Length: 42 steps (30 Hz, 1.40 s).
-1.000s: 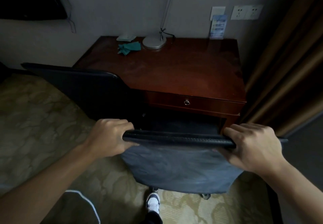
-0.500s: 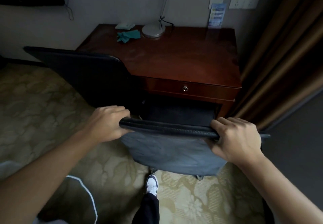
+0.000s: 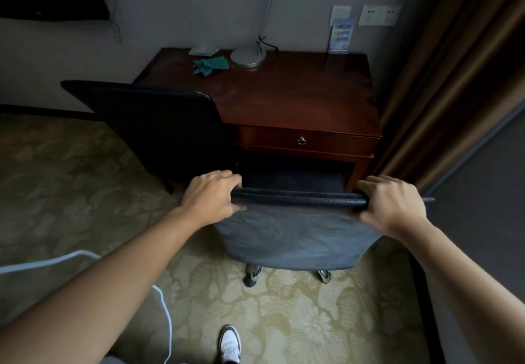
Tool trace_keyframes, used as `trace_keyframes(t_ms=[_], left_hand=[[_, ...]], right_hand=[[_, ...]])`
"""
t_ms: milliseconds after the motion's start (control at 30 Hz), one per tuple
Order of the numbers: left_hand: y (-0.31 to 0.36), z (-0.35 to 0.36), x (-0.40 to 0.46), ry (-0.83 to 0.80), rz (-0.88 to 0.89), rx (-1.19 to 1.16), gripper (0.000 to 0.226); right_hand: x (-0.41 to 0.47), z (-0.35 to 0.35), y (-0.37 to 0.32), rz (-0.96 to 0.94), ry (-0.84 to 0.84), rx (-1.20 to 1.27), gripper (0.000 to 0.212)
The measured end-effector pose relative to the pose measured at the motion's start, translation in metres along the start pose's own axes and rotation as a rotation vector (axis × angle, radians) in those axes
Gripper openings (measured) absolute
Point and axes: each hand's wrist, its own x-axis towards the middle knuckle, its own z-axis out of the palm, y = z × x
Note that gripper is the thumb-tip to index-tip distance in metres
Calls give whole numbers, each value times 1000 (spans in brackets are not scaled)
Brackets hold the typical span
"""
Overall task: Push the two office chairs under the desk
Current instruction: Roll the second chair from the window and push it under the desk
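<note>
Near chair point(image 3: 295, 233), at 6 o'clock of desk point(image 3: 284, 102) w/ seat partly under, is gripped at backrest top by left hand point(image 3: 211, 196) & right hand point(image 3: 390, 203); risk: backrest is jammed vs drawer front point(image 3: 309, 140), or second chair point(image 3: 159, 125) at 9 o'clock is clipped.

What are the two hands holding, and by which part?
Both the left hand and right hand grip the near office chair by its backrest's top edge.
</note>
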Motion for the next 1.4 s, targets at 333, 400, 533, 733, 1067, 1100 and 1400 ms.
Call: trace_keyframes(t_ms=[333,400,533,733,1067,1100,1400], left_hand=[[-29,0,-14,-52,38,-37,37],[-32,-2,-24,-57,62,-43,35],[-39,-5,-50,-82,86,-54,30],[-62,-23,-96,-136,119,-40,25],[-69,-48,-191,-152,78,-41,27],[-66,-50,-202,-144,89,-38,26],[-51,-59,-278,-139,110,-61,42]], right_hand=[[-18,-4,-49,174,-113,-1,45],[-27,-7,-64,222,-129,12,44],[-52,-13,-96,285,-152,10,39],[-93,-30,-159,309,-139,53,32],[-157,-43,-220,207,-191,28,28],[-166,-44,-225,187,-173,33,27],[-229,-44,-247,8,-108,54,25]])
